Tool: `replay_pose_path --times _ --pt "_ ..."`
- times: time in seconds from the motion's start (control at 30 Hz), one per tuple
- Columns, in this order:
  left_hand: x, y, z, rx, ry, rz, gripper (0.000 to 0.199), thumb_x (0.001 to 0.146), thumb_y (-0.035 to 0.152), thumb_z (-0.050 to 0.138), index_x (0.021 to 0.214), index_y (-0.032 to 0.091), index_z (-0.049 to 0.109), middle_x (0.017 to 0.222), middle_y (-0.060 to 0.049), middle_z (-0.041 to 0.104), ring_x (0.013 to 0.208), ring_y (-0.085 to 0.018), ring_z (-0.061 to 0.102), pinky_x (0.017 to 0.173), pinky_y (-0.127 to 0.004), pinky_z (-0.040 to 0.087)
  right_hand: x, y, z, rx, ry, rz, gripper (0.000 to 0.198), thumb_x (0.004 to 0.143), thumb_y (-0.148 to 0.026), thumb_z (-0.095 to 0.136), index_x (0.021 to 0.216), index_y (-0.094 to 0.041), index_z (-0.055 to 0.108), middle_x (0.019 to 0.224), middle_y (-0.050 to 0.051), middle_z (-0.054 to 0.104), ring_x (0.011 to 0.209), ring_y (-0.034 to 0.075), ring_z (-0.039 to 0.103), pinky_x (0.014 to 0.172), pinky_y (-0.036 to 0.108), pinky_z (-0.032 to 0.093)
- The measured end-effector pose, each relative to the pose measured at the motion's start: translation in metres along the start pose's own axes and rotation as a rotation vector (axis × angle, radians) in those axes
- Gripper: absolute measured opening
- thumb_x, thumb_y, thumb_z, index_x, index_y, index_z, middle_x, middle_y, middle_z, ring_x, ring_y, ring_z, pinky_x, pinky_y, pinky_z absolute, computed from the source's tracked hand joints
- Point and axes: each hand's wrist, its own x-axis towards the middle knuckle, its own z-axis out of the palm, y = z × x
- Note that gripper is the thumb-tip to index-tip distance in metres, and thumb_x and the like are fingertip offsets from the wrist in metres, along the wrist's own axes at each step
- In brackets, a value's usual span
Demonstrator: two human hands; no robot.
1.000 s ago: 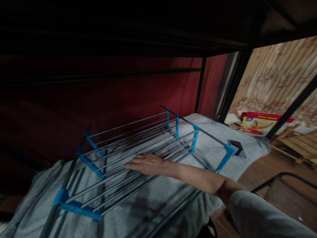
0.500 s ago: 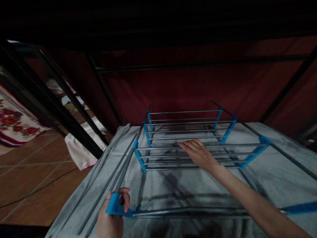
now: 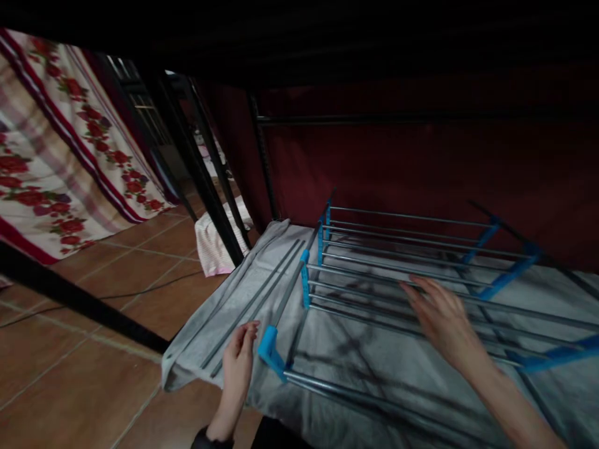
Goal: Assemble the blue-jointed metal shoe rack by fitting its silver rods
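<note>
A rack of grey metal rods (image 3: 374,272) with blue plastic connectors stands on a grey cloth. My left hand (image 3: 238,352) is beside its near-left blue connector (image 3: 272,352), apart from it, fingers loosely bent and nothing visible in them. Under and just beyond that hand, two loose metal rods (image 3: 253,299) lie side by side on the cloth. My right hand (image 3: 442,318) is over the rack's middle rods, fingers stretched out flat, palm down; whether they press on the rods is hard to tell.
The grey cloth (image 3: 224,324) covers a raised surface under a dark overhead frame. Black metal posts (image 3: 201,162) stand at the left, and a dark red sheet (image 3: 397,162) hangs behind. On the tiled floor are a striped cloth (image 3: 213,240) and a cable (image 3: 140,291); a floral curtain (image 3: 70,156) hangs at left.
My left hand has come off the near-left blue connector and moved left toward the loose rods. The view has turned left. My right hand stays over the rack's rods.
</note>
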Motion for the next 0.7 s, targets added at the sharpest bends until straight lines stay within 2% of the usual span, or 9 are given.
replay_pose_path --times 0.13,0.27,0.43,0.57,0.7 --pt "0.014 -0.052 -0.017 0.498 0.008 0.199 0.042 0.088 0.043 0.047 0.111 0.015 0.067 0.114 -0.016 0.064 0.109 -0.033 0.061 0.098 -0.047 0.048 -0.040 0.001 0.000 0.088 0.027 0.037 0.057 0.099 -0.024 0.044 0.155 -0.034 0.036 0.148 0.010 0.050 0.135 0.030 0.048 0.107 0.051 0.043" --pt "0.017 -0.079 -0.019 0.884 -0.067 0.187 0.043 0.095 0.028 0.039 0.130 0.010 0.058 0.126 -0.019 0.059 0.117 -0.034 0.057 0.097 -0.047 0.047 -0.076 -0.011 0.001 0.151 0.015 0.085 0.060 0.099 -0.027 0.044 0.157 -0.036 0.033 0.149 0.008 0.050 0.133 0.032 0.051 0.106 0.053 0.044" --pt "0.020 -0.079 -0.013 1.035 -0.174 0.199 0.041 0.098 0.021 0.038 0.134 0.012 0.055 0.124 -0.016 0.060 0.115 -0.028 0.057 0.099 -0.039 0.043 -0.095 -0.040 -0.002 0.168 -0.013 0.005 0.059 0.098 -0.026 0.044 0.156 -0.032 0.037 0.148 0.008 0.052 0.131 0.031 0.054 0.099 0.046 0.050" --pt "0.025 -0.077 -0.010 1.100 -0.185 0.197 0.042 0.097 0.013 0.036 0.134 0.012 0.055 0.118 -0.014 0.060 0.116 -0.025 0.056 0.102 -0.035 0.041 -0.090 -0.067 -0.006 0.169 -0.024 -0.047 0.056 0.097 -0.024 0.048 0.153 -0.028 0.043 0.145 0.008 0.055 0.130 0.027 0.055 0.097 0.036 0.051" --pt "0.031 -0.078 -0.010 1.062 -0.218 0.169 0.039 0.093 0.010 0.038 0.127 0.010 0.059 0.116 -0.015 0.063 0.115 -0.027 0.057 0.099 -0.035 0.043 -0.081 -0.094 -0.007 0.197 -0.019 -0.093 0.050 0.095 -0.020 0.051 0.145 -0.025 0.052 0.140 0.006 0.060 0.129 0.022 0.057 0.098 0.030 0.053"
